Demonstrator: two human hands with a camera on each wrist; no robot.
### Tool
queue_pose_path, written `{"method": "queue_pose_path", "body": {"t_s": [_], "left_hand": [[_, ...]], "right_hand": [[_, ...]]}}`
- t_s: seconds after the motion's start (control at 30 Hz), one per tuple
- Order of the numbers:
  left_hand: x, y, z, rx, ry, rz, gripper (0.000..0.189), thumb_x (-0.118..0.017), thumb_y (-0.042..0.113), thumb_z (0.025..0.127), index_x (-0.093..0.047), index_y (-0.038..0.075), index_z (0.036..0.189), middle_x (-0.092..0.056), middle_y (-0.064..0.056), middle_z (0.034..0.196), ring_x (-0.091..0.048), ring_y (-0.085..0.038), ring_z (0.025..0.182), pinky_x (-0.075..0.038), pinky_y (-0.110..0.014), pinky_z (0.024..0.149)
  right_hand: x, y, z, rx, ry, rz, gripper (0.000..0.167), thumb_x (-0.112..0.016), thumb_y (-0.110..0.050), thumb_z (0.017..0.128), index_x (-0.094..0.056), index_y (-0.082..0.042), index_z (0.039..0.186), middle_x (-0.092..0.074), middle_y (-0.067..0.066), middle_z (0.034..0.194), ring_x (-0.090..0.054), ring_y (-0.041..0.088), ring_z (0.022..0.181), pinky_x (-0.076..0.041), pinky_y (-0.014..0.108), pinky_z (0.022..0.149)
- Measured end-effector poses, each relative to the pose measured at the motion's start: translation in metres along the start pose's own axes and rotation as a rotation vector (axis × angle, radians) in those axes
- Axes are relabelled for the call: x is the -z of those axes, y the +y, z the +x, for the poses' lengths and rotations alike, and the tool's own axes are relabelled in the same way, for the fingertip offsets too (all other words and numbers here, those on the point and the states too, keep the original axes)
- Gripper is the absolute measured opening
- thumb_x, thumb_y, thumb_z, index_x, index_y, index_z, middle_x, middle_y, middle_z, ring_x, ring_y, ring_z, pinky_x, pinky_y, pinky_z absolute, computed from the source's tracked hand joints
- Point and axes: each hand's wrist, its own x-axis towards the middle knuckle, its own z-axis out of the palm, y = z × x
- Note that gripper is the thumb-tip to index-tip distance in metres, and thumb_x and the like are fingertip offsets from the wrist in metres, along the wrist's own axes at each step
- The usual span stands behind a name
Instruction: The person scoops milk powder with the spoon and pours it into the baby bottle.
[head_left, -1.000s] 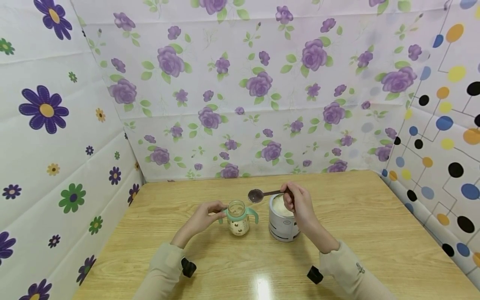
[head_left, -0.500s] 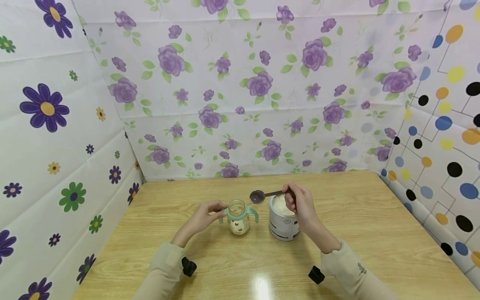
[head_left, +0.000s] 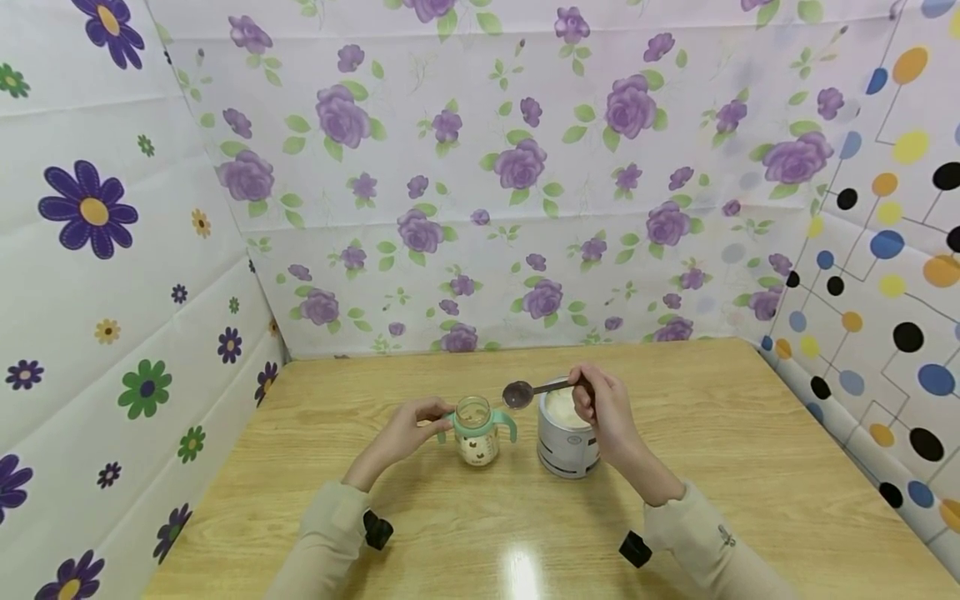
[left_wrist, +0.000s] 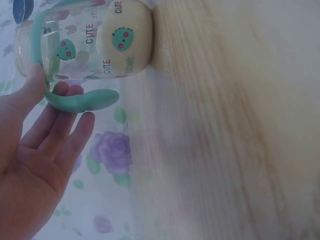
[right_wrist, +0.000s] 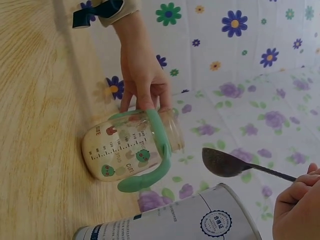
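My left hand (head_left: 408, 432) pinches a green side handle (left_wrist: 85, 101) of a clear baby bottle (head_left: 477, 446), thumb up by the collar and fingers behind the handle. The open-topped bottle stands upright on the table, with pale cream contents in its lower part and printed cartoon faces and a scale on its wall. With curled fingers, my right hand (head_left: 603, 408) grips a dark long-handled spoon (head_left: 517, 395). Its bowl hangs between the bottle's mouth and the can, higher than the bottle's rim in the right wrist view. No heap shows in the bowl.
Right of the bottle stands an open metal can (head_left: 567, 454) of pale powder, partly under my right hand and the spoon's handle. The wooden table (head_left: 450, 542) ends at a flowered cloth wall (head_left: 480, 250) behind, with patterned cloth on both sides.
My right hand and the spoon have drifted slightly right, the bowl shifting a little away from the bottle. My left hand keeps its hold on the bottle's handle.
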Motion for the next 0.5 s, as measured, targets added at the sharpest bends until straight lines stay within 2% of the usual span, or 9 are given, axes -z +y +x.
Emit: {"method": "queue_pose_path", "body": {"t_s": [0.17, 0.5], "left_hand": [[0.0004, -0.0009, -0.0003, 0.01, -0.002, -0.006, 0.023, -0.065, 0.02, 0.093, -0.069, 0.018, 0.115, -0.069, -0.002, 0.113, -0.065, -0.02, 0.104, -0.055, -0.034, 0.091], [0.001, 0.0003, 0.0006, -0.004, -0.003, -0.008, 0.024, -0.064, 0.021, 0.093, -0.069, 0.015, 0.116, -0.069, -0.002, 0.113, -0.065, -0.018, 0.102, -0.055, -0.035, 0.09]], "right_hand": [[0.0004, 0.0001, -0.0008, -0.018, 0.028, 0.021, 0.034, -0.038, -0.024, 0.106, -0.055, -0.011, 0.08, -0.039, -0.008, 0.055, -0.031, 0.003, 0.045, -0.026, 0.015, 0.043], [0.0019, 0.0004, 0.0001, -0.028, 0.052, 0.038, 0.034, -0.037, -0.024, 0.106, -0.054, -0.012, 0.079, -0.039, -0.008, 0.054, -0.03, 0.002, 0.043, -0.025, 0.015, 0.041]]}}
